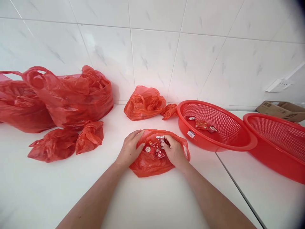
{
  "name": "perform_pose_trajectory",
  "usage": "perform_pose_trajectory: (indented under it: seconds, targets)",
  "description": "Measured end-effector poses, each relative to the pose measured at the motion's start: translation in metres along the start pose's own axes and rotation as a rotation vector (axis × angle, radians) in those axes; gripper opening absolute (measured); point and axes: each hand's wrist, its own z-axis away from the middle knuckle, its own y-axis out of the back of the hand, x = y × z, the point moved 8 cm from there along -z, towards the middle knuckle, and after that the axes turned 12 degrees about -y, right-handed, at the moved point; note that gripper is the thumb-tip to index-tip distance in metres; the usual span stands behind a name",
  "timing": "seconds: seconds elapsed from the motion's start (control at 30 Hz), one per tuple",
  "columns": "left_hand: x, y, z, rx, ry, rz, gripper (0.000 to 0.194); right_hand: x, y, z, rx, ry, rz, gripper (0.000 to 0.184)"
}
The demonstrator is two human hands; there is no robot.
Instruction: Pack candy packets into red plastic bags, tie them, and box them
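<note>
A red plastic bag (152, 167) lies with its mouth spread on the white table in front of me. Several small red packets (150, 149) with white printing show inside it. My left hand (130, 149) holds the bag's left rim, thumb on the inner side and fingers along the far edge. Over the bag's right part, my right hand (173, 149) pinches a small red packet (161, 139) with a white dotted edge between thumb and fingers. Part of that packet is hidden behind the fingers.
Right of the bag stands a red perforated basket (228, 124) with a few packets in it; a second red basket (271, 149) overlaps its side. Full red bags (81, 98) stand at left, with smaller bags (56, 144) before them. Another bag (144, 105) and a cardboard box (281, 109) sit near the tiled wall.
</note>
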Motion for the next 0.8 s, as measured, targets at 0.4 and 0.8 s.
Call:
perform_pose_trajectory:
  seconds: [0.4, 0.8]
  targets:
    - [0.001, 0.002, 0.000, 0.023, -0.012, 0.080, 0.050, 0.001, 0.004, -0.001, 0.080, 0.049, 0.035, 0.036]
    - [-0.001, 0.007, 0.001, 0.002, 0.072, 0.131, 0.051, -0.047, 0.071, 0.020, 0.555, 0.314, 0.452, 0.020]
